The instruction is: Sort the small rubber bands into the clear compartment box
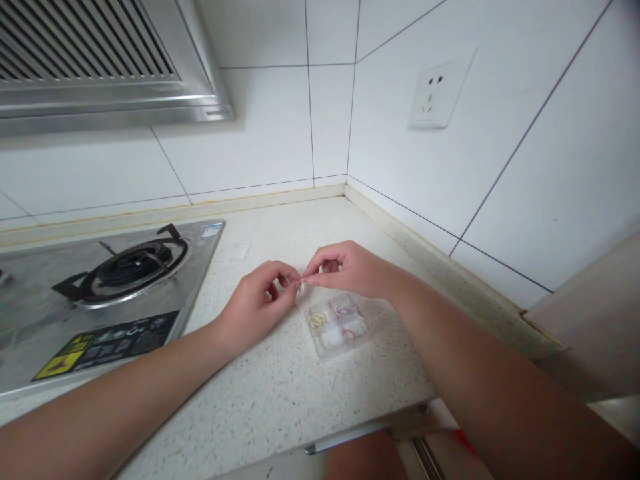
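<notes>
My left hand (264,293) and my right hand (350,268) meet fingertip to fingertip above the countertop. Both are closed in a pinch on a small pale loop (301,289), thin and mostly covered by the fingers; its material cannot be made out. Just below the hands, on the counter, lies a clear plastic compartment box (325,349). Yellow rings (317,321) sit in its upper left compartment, purple rings (344,310) in the upper right, and a reddish ring (349,333) in the lower right. What the lower left one holds is too faint to tell.
A gas stove (200,267) with a black burner (135,263) is set into the speckled counter (240,407) at left. Above it hangs a metal range hood (200,87). A small clear piece (240,251) lies behind my left hand. Tiled walls with a socket (437,93) close the corner.
</notes>
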`<state>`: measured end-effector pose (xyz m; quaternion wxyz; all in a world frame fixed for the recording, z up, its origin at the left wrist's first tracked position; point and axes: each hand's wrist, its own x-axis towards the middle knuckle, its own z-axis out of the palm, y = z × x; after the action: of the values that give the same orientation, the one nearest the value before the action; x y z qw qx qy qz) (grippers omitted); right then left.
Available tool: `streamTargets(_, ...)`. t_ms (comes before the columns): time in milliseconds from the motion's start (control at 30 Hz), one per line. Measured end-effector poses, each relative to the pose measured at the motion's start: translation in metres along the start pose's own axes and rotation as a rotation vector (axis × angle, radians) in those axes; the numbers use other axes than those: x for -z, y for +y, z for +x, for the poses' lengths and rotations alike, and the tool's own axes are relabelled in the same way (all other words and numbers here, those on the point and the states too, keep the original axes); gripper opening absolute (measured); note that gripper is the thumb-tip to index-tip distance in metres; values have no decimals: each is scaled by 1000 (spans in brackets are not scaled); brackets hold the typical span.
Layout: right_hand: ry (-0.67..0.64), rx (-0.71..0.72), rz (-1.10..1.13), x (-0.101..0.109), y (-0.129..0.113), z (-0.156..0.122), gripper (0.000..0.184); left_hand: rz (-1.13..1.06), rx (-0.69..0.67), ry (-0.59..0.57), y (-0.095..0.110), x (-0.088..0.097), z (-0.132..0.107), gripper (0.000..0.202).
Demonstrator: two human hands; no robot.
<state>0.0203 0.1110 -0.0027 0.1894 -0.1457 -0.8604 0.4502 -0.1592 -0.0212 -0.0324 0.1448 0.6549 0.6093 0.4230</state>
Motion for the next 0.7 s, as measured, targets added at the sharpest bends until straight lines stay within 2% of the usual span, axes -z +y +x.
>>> streamTargets(200, -24, -20, -20, -3, 0, 1, 28, -23, 21, -108, 1, 2, -5, 18)
streamTargets(367, 79, -20, 119, -2, 3, 2, 27, -35, 13, -171, 5, 3, -6, 16)
streamTargets(700, 203, 7, 279, 8, 10, 1, 28, 71, -238, -331, 13, 8, -8, 10)
